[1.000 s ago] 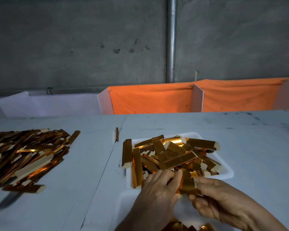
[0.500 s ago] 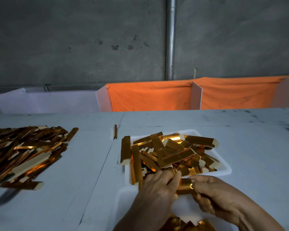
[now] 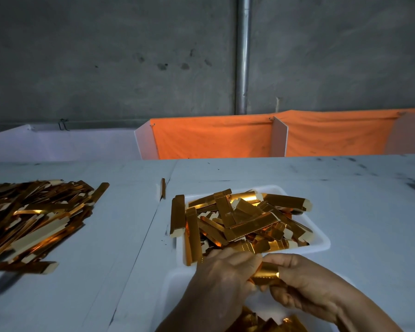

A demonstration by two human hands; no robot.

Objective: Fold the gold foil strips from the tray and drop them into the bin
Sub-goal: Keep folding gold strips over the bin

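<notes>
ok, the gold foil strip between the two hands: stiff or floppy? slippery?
The gold foil strip curves between the left hand and right hand, so it is probably thin, springy card rather than floppy. Its glossy face may be slippery. Strips stacked loosely in the white tray suggest they weigh little.

A shallow white foam tray (image 3: 320, 238) is sitting on the pale grey table (image 3: 369, 212), heaped with short gold foil strips (image 3: 240, 219). Nearer the person, a white plastic bin (image 3: 177, 281) is lying just before the tray, apparently holding folded gold foil pieces (image 3: 261, 322). Both hands, left hand (image 3: 225, 276) and right hand (image 3: 307, 281), are meeting over the bin, holding one gold foil strip (image 3: 266, 274) between them. Well to the left, a loose pile of long gold foil strips (image 3: 34, 216) is lying on the table.
</notes>
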